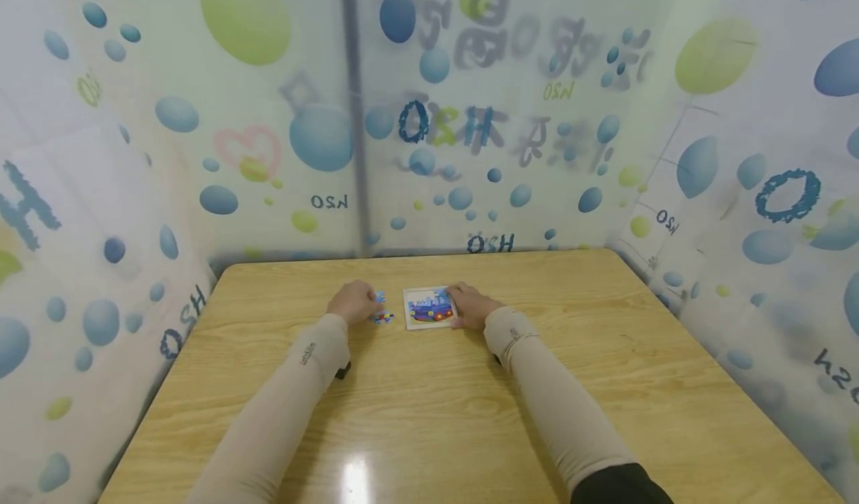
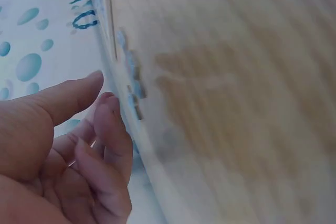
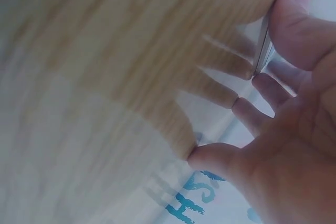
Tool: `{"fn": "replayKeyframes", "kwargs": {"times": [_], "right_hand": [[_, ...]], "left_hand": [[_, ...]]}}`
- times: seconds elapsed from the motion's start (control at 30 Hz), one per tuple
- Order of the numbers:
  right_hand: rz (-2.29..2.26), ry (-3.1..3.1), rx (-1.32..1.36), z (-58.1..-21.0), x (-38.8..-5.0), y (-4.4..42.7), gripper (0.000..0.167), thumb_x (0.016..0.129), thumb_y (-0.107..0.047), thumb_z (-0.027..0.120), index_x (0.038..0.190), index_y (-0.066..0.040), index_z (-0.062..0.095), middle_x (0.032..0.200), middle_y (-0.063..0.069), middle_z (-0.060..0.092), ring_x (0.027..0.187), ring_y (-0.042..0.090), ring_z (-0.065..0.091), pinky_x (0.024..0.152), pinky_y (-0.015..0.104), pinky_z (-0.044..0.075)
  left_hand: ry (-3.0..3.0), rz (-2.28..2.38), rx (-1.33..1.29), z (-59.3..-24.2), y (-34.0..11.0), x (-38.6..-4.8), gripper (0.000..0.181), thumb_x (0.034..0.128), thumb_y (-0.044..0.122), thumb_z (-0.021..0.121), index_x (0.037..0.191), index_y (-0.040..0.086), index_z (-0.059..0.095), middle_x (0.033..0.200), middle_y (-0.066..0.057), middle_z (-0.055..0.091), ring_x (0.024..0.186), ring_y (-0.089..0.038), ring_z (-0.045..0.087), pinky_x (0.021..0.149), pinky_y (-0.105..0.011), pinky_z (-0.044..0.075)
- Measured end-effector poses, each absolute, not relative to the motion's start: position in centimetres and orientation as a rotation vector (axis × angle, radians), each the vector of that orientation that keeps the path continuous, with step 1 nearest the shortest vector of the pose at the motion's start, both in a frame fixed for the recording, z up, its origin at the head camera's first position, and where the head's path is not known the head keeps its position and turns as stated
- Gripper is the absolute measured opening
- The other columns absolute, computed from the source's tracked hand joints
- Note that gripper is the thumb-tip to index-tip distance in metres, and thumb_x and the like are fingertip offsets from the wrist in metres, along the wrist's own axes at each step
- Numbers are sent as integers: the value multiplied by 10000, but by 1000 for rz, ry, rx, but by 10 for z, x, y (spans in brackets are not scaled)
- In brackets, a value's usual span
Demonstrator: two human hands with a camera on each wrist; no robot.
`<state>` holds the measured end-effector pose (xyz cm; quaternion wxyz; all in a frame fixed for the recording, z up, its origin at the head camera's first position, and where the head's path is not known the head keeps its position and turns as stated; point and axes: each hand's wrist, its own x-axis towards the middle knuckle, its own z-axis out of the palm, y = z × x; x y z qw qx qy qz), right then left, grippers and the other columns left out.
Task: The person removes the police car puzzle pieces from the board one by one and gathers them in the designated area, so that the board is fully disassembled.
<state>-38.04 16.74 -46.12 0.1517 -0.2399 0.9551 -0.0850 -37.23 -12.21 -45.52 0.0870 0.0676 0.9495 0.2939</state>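
A small square jigsaw puzzle [image 1: 428,310] with a pale frame and a colourful blue, red and yellow picture lies flat on the table. My right hand [image 1: 473,306] holds it by its right side; in the right wrist view the thumb [image 3: 296,3] lies over the frame's edge and the other fingertips are spread at the edge and on the tabletop. Left of the puzzle are several loose blue puzzle pieces [image 1: 384,317]. Beside them is my left hand [image 1: 352,303], its fingers loosely bent. In the left wrist view, nothing shows between its thumb and index finger, just short of the pieces [image 2: 134,82].
The wooden table [image 1: 429,414] reaches back to a wall covering [image 1: 429,183] printed with blue and green drops. Similar patterned coverings stand along its left and right sides. A bright reflection lies on the near part of the tabletop.
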Motion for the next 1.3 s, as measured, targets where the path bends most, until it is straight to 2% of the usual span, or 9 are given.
{"fn": "replayKeyframes", "kwargs": {"times": [0.13, 0.3, 0.47, 0.63, 0.9, 1.13, 1.3], "right_hand": [[-225, 2748, -660, -465, -384, 168, 815, 998, -340, 647, 1600, -22, 200, 1622, 188, 240, 1499, 351, 250, 1215, 478, 265], [-205, 2756, -664, -467, -386, 170, 824, 999, -325, 648, 1598, 4, 187, 1646, 211, 192, 1517, 365, 204, 1225, 476, 237], [-213, 2741, -658, -465, -387, 171, 825, 999, -309, 650, 1589, 35, 185, 1646, 226, 179, 1519, 373, 188, 1230, 473, 221], [-232, 2734, -653, -467, -389, 173, 826, 996, -307, 655, 1591, 27, 190, 1639, 210, 196, 1514, 363, 202, 1229, 469, 227], [-247, 2738, -610, -464, -386, 172, 812, 993, -331, 656, 1607, -42, 210, 1650, 139, 211, 1517, 323, 212, 1226, 452, 240], [-229, 2756, -625, -458, -379, 169, 806, 988, -346, 661, 1600, -36, 238, 1649, 146, 222, 1514, 323, 224, 1225, 457, 242], [-220, 2755, -627, -457, -378, 168, 806, 993, -352, 650, 1604, -41, 225, 1657, 147, 205, 1520, 321, 212, 1225, 457, 244]], "left_hand": [[2848, 820, 231, -449, -116, -374, 206, 966, 262, 665, 845, 96, 663, 805, -25, 628, 680, -177, 545, 599, -298, 448], [2852, 805, 278, -452, -103, -381, 216, 971, 285, 645, 1043, 92, 712, 936, -21, 680, 793, -180, 609, 716, -362, 530], [2846, 817, 315, -453, -90, -383, 199, 976, 247, 620, 1056, 90, 714, 977, -30, 692, 815, -182, 621, 794, -412, 552], [2827, 837, 297, -446, -76, -381, 193, 1002, 255, 610, 1051, 100, 715, 986, -30, 693, 772, -179, 611, 747, -391, 541], [2812, 813, 310, -446, -61, -385, 239, 1007, 271, 620, 1095, 82, 738, 935, -17, 691, 757, -150, 610, 681, -321, 531], [2759, 841, 299, -457, -52, -402, 278, 1009, 283, 601, 904, 83, 764, 706, -8, 600, 599, -141, 492, 533, -268, 431], [2736, 870, 279, -464, -45, -411, 295, 998, 301, 607, 895, 78, 770, 721, -6, 602, 618, -147, 496, 544, -280, 431]]}}
